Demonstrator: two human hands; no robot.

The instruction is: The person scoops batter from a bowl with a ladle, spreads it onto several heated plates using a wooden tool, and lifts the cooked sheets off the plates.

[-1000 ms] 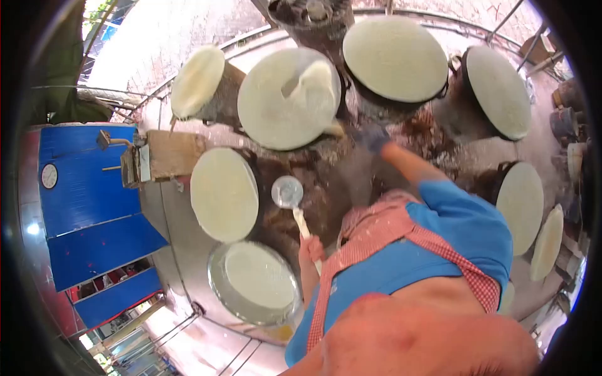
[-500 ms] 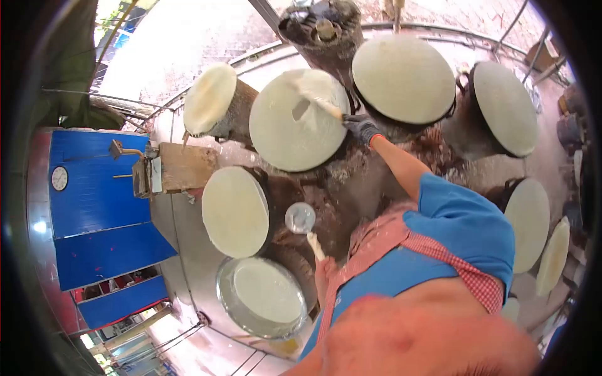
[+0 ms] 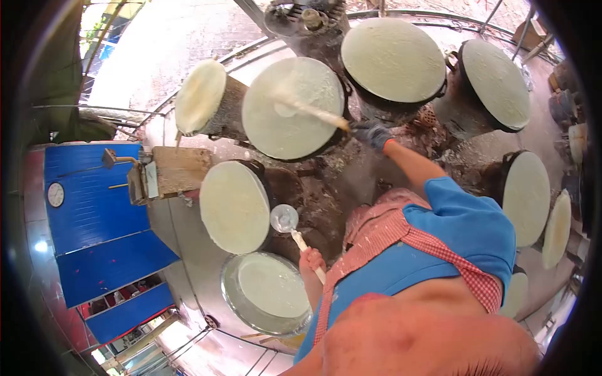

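Note:
My right hand [image 3: 371,135], in a dark glove, is closed on the end of a long pale tool [image 3: 313,113]. The tool's far part is blurred over a round pan [image 3: 263,128] covered with pale batter. My left hand [image 3: 311,259], bare, is wrapped round the light handle of a ladle [image 3: 285,218]. The ladle's round bowl is beside the edge of another pale-coated pan [image 3: 233,207]. Below it, a wide metal basin [image 3: 231,289] holds pale liquid.
More coated round pans stand at the top [image 3: 394,59], upper right [image 3: 495,84] and right [image 3: 525,199]. A thin pale disc [image 3: 202,97] tops a drum at the upper left. A wooden board [image 3: 182,170] and blue panels [image 3: 94,188] are at the left.
The right-hand tool has swept across the pan, and the gap in its pale coating is no longer visible. My left hand and the ladle have moved slightly left. The view has shifted.

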